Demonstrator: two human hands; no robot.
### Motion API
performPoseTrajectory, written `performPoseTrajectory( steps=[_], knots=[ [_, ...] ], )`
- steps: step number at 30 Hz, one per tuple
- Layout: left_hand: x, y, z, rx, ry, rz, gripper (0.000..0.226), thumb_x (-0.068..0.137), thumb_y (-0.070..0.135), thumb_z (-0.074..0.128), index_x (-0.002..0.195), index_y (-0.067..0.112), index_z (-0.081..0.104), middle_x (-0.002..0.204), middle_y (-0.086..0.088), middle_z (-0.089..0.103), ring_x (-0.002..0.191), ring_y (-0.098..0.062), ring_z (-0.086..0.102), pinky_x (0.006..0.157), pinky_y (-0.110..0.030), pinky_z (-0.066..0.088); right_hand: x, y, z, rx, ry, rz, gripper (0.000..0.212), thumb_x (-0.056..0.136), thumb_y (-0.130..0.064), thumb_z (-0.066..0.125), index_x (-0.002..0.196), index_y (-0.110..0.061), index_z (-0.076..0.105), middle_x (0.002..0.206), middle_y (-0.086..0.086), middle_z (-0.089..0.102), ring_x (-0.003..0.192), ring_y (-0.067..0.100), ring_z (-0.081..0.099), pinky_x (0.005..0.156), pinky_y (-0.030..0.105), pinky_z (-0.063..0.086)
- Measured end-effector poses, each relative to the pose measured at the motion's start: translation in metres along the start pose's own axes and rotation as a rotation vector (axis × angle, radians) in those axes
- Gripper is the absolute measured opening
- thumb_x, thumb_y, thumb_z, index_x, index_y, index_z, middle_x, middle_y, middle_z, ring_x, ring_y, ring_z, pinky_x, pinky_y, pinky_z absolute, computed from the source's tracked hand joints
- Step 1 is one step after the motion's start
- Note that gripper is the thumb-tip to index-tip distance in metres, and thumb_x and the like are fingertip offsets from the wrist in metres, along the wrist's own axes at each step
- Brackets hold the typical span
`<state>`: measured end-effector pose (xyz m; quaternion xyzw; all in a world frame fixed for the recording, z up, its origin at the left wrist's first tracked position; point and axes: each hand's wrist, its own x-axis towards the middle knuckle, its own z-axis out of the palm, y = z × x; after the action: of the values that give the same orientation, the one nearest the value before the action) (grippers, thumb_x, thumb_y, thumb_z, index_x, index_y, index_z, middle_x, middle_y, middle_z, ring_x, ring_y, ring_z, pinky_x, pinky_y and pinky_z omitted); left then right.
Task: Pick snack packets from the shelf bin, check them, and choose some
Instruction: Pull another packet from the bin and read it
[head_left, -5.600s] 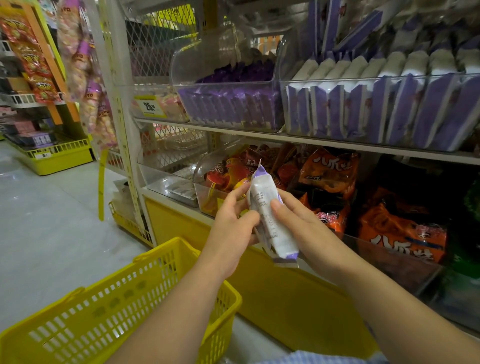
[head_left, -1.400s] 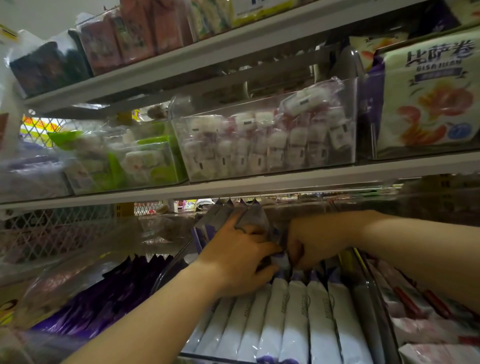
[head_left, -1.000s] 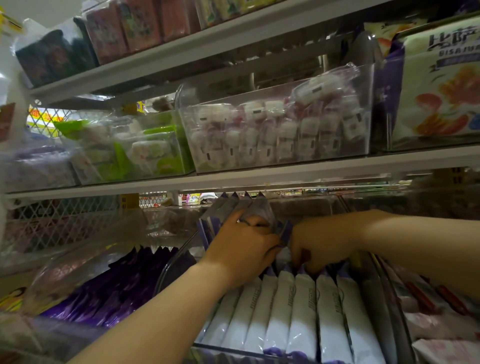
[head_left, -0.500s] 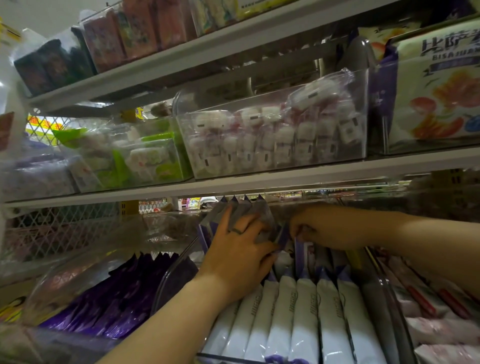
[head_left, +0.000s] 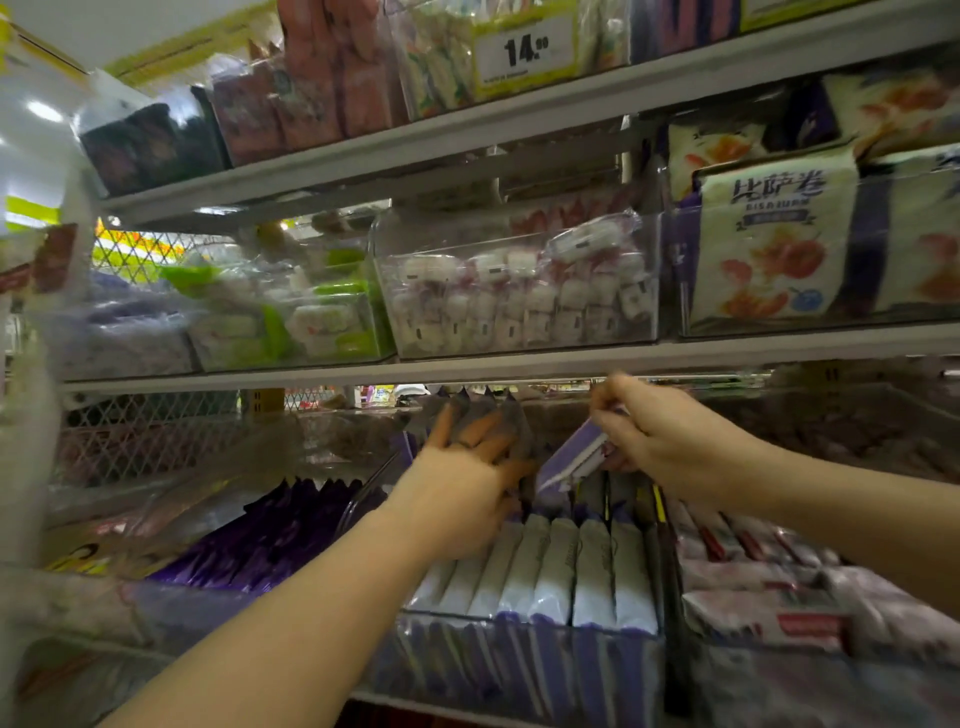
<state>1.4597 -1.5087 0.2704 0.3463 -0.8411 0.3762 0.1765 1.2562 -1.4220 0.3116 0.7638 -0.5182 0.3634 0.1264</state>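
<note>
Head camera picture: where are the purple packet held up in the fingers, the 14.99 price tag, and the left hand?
purple packet (head_left: 571, 458), head view, middle of its purple face.
price tag (head_left: 524, 49), head view, on the printed number.
left hand (head_left: 462, 493), head view, back of the hand.

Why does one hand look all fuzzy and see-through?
Head view: the left hand is smeared by motion blur and its fingers look ghostly. The right hand, pinching a purple packet, is sharper. The head view also has white glare at the upper left, and the wide lens bows the shelf edge.
</note>
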Motion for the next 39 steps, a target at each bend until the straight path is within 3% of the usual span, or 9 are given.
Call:
performPoseTrajectory(
  steps=[4, 9, 13, 16, 21, 25, 30, 35, 39],
  knots=[
    [-0.027, 0.005, -0.034, -0.263, 0.037, -0.142, 0.031, 0.098, 0.029, 0.044, 0.124, 0.03, 0.06, 0.135, 0.006, 0.053, 0.133, -0.018, 0.042, 0.116, -0.045, 0.015, -0.027, -0.036, -0.01, 0.109, 0.069, -0.069, 0.016, 0.098, -0.027, 0.048, 0.084, -0.034, 0.048, 0.082, -0.007, 0.061, 0.072, 0.007, 0.063, 0.06, 0.022, 0.051],
    [-0.076, 0.009, -0.06, -0.904, 0.167, -0.533, 0.037, 0.101, 0.032, 0.045, 0.084, 0.008, 0.067, 0.077, 0.0, 0.067, 0.077, -0.012, 0.062, 0.068, -0.028, 0.045, -0.065, -0.088, 0.006, 0.327, 0.137, -0.133, 0.006, 0.097, -0.026, 0.048, 0.092, -0.027, 0.051, 0.086, 0.001, 0.065, 0.078, 0.02, 0.066, 0.067, 0.036, 0.054],
    [-0.123, 0.019, -0.066, -1.704, -0.006, -0.842, 0.056, 0.098, 0.054, 0.038, 0.111, 0.009, 0.068, 0.101, -0.008, 0.075, 0.088, -0.026, 0.072, 0.071, -0.033, 0.058, -0.099, -0.124, 0.037, 0.549, 0.124, -0.147, 0.016, 0.096, -0.02, 0.053, 0.083, -0.031, 0.05, 0.104, -0.007, 0.063, 0.075, 0.012, 0.066, 0.074, 0.038, 0.055],
    [-0.164, 0.029, -0.062, -2.019, -0.082, -0.806, 0.051, 0.091, 0.058, 0.045, 0.116, 0.02, 0.068, 0.106, -0.006, 0.074, 0.088, -0.019, 0.073, 0.068, -0.031, 0.058, -0.121, -0.141, 0.074, 0.649, 0.041, -0.135, 0.013, 0.095, -0.023, 0.054, 0.083, -0.027, 0.054, 0.119, -0.012, 0.06, 0.102, 0.003, 0.062, 0.089, 0.037, 0.054],
    [-0.217, 0.04, -0.032, -1.765, 0.176, -0.86, 0.032, 0.096, 0.026, 0.057, 0.125, 0.015, 0.064, 0.113, 0.001, 0.073, 0.104, -0.015, 0.068, 0.088, -0.033, 0.053, -0.146, -0.156, 0.134, 0.68, -0.053, -0.097, 0.023, 0.096, -0.028, 0.055, 0.118, -0.026, 0.054, 0.138, -0.027, 0.04, 0.125, -0.011, 0.042, 0.104, 0.023, 0.042],
    [-0.259, 0.045, -0.01, -1.541, 0.178, -0.888, 0.034, 0.088, 0.027, 0.067, 0.121, 0.024, 0.062, 0.118, 0.005, 0.07, 0.113, -0.016, 0.064, 0.102, -0.044, 0.046, -0.165, -0.16, 0.18, 0.906, -0.104, 0.066, 0.062, 0.092, -0.027, 0.062, 0.143, -0.039, 0.028, 0.136, -0.035, 0.042, 0.107, -0.002, 0.062, 0.083, 0.02, 0.054],
    [-0.299, 0.069, 0.033, -1.45, -0.011, -0.927, 0.043, 0.084, 0.026, 0.075, 0.123, 0.023, 0.057, 0.113, 0.008, 0.071, 0.104, -0.008, 0.067, 0.096, -0.039, 0.051, -0.175, -0.15, 0.23, 1.211, -0.114, 0.372, 0.03, 0.093, -0.021, 0.061, 0.123, -0.019, 0.058, 0.108, -0.004, 0.072, 0.093, 0.003, 0.07, 0.073, 0.018, 0.056],
    [-0.314, 0.091, 0.065, -1.612, -0.077, -0.911, 0.038, 0.086, 0.015, 0.072, 0.12, 0.026, 0.058, 0.108, 0.01, 0.073, 0.098, -0.008, 0.07, 0.075, -0.02, 0.055, -0.185, -0.136, 0.26, 1.302, -0.191, 0.518, 0.015, 0.094, -0.02, 0.059, 0.106, -0.015, 0.068, 0.1, 0.007, 0.075, 0.093, 0.025, 0.072, 0.089, 0.05, 0.055],
    [-0.308, 0.094, 0.072, -1.697, 0.02, -1.052, 0.038, 0.076, 0.046, 0.068, 0.109, 0.028, 0.066, 0.103, 0.005, 0.075, 0.095, -0.013, 0.072, 0.076, -0.028, 0.054, -0.197, -0.128, 0.272, 1.276, -0.287, 0.498, 0.017, 0.093, -0.018, 0.06, 0.107, -0.017, 0.068, 0.101, 0.006, 0.075, 0.094, 0.025, 0.072, 0.09, 0.052, 0.054]
  ],
)
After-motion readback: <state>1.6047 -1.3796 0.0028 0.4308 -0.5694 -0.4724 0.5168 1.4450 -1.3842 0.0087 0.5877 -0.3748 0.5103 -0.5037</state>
